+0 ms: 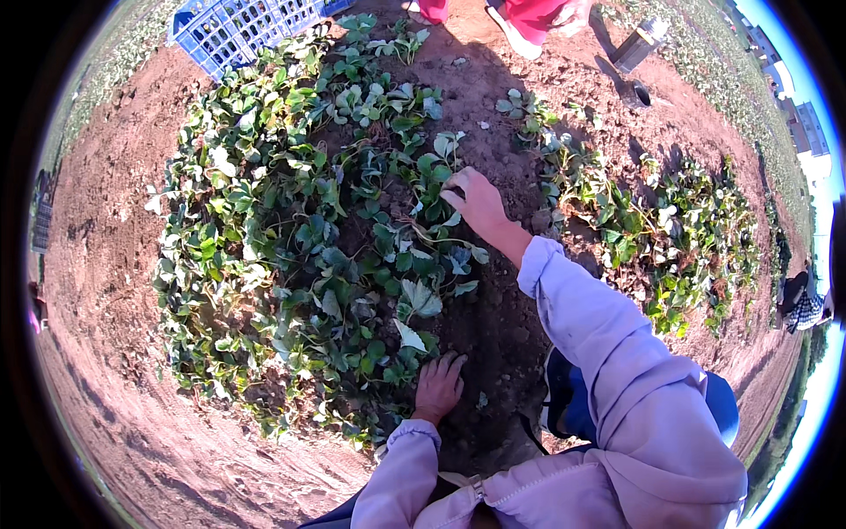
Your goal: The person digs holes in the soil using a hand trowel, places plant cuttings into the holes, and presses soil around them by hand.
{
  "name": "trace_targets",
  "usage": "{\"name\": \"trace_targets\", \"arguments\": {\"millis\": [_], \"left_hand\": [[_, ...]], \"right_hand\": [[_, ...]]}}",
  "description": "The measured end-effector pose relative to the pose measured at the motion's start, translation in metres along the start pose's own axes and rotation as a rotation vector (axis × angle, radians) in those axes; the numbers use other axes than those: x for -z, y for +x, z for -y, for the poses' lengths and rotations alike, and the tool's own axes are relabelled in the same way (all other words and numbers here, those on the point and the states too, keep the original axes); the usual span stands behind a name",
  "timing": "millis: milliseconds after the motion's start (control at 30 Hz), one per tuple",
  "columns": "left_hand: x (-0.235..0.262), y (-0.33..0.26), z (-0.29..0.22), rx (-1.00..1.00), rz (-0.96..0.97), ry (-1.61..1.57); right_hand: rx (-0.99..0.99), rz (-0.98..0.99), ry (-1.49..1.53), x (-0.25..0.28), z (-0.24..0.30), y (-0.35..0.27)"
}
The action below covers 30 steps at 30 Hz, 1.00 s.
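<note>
A wide bed of low, leafy green plants (pixel 335 256), strawberry-like in leaf, grows in brown soil before me. My right hand (pixel 480 207) reaches to the bed's right edge, thumb and fingers curled together against the leaves. What they pinch, if anything, is too small to tell. Lower down, my left hand (pixel 439 385) rests at the near right edge of the same plants, fingers stretched over the dark soil (pixel 489 353) and holding nothing visible. A broad pale leaf (pixel 421 298) stands up between the two hands.
Beyond the bed sits a blue plastic crate (pixel 242 31). Another patch of plants (pixel 679 229) grows to the right across a furrow. A person in red trousers (pixel 529 19) is at the far side, near an upright metallic container (pixel 639 44). My blue-clad knee (pixel 577 406) is beside the furrow.
</note>
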<state>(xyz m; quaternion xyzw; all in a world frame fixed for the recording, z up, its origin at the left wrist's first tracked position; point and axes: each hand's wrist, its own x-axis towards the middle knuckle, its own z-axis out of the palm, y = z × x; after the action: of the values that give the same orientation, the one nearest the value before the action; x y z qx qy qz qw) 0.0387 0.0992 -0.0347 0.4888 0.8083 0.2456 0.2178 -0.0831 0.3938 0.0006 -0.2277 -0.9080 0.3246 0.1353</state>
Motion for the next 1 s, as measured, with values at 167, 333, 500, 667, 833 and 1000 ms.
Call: {"name": "trace_targets", "arguments": {"millis": [167,333,500,667,833,1000], "left_hand": [[0.001,0.004,-0.003,-0.044,-0.033,0.001],[0.002,0.006,-0.007,-0.025,-0.04,-0.037],[0.001,0.004,-0.005,-0.024,-0.043,-0.016],[0.0,0.004,-0.006,-0.027,-0.041,-0.008],[0.0,0.004,-0.004,-0.025,-0.035,-0.031],[-0.002,0.003,-0.005,-0.017,-0.036,0.007]], "right_hand": [[-0.06,0.15,-0.106,-0.036,0.034,-0.016],[0.342,0.291,-0.096,-0.026,0.02,-0.01],[0.589,0.374,-0.24,-0.029,0.011,-0.005],[0.655,0.471,-0.299,-0.021,0.008,-0.001],[0.506,0.231,-0.108,0.007,0.008,0.002],[-0.223,0.034,0.255,0.033,-0.036,-0.004]]}}
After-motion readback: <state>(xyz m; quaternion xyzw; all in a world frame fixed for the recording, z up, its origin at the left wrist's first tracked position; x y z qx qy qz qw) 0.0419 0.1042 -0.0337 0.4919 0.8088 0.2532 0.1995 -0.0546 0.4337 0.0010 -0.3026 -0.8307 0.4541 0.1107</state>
